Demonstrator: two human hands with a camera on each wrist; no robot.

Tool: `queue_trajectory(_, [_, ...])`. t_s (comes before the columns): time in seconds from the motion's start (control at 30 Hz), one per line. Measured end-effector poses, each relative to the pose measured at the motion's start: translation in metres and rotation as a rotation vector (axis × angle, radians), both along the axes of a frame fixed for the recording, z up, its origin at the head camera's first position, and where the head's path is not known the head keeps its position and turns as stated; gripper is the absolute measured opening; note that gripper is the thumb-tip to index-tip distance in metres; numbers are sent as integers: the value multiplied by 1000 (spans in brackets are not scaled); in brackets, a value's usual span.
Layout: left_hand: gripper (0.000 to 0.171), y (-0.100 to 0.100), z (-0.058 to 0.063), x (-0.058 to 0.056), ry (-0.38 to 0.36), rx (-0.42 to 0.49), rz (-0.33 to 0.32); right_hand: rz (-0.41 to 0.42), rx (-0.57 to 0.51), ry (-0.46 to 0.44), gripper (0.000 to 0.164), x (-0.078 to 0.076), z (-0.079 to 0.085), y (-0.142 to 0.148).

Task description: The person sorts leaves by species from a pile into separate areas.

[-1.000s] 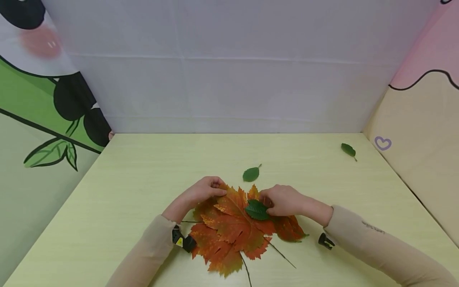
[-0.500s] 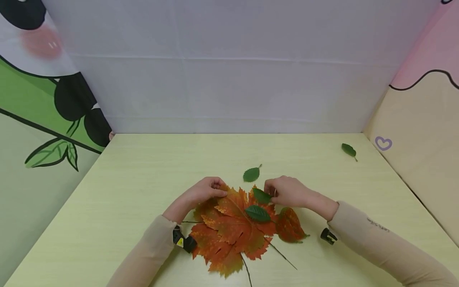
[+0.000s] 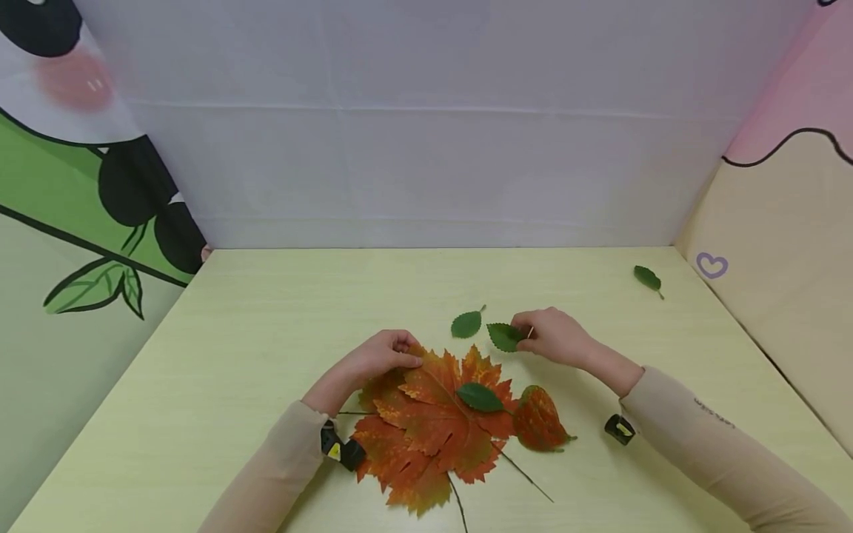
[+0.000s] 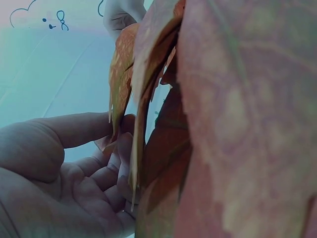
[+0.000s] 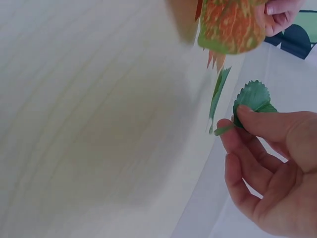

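My right hand (image 3: 556, 339) pinches a serrated green leaf (image 3: 504, 337) by its stem end, thumb against index finger, above the table beyond the pile. In the right wrist view that leaf (image 5: 255, 95) sticks out past the thumb. At the pile's far left edge, my left hand (image 3: 380, 357) pinches the edge of an orange maple leaf (image 4: 121, 82) between thumb and fingers. Several orange-red maple leaves (image 3: 433, 422) overlap in the pile, stems pointing outward. A second green leaf (image 3: 480, 397) lies on top of them. Against the pile's right side is a red-orange oval leaf (image 3: 538, 420).
One loose green leaf (image 3: 466, 324) lies on the pale table (image 3: 266, 311) just left of the held one. Another green leaf (image 3: 647, 277) is at the far right. A white backdrop (image 3: 426, 178) and printed side panels (image 3: 766, 259) border the table.
My right hand has lifted a green leaf off the pile and carried it away and to the right, uncovering the oval leaf. My left hand keeps its place on the maple leaf.
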State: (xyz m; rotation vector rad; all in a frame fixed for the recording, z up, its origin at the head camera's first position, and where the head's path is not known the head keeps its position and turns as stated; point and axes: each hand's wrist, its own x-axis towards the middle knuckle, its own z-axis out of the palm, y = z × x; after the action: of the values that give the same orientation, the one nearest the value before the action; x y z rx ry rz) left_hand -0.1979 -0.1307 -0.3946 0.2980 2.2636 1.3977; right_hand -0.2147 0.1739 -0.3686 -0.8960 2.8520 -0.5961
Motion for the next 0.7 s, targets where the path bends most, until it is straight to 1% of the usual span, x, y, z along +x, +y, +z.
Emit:
queue_trajectory(0.3, [19,-1,-1,1,12,2,-4,-98,20,26,13,-14,-1,22])
queue_trajectory(0.6, [19,0,1,2,7,-1,0,-231,6,-23,23,-32,-8,51])
queue_trajectory(0.7, [19,0,2,2,7,-4,0,-262,4,-28,25,-36,-9,58])
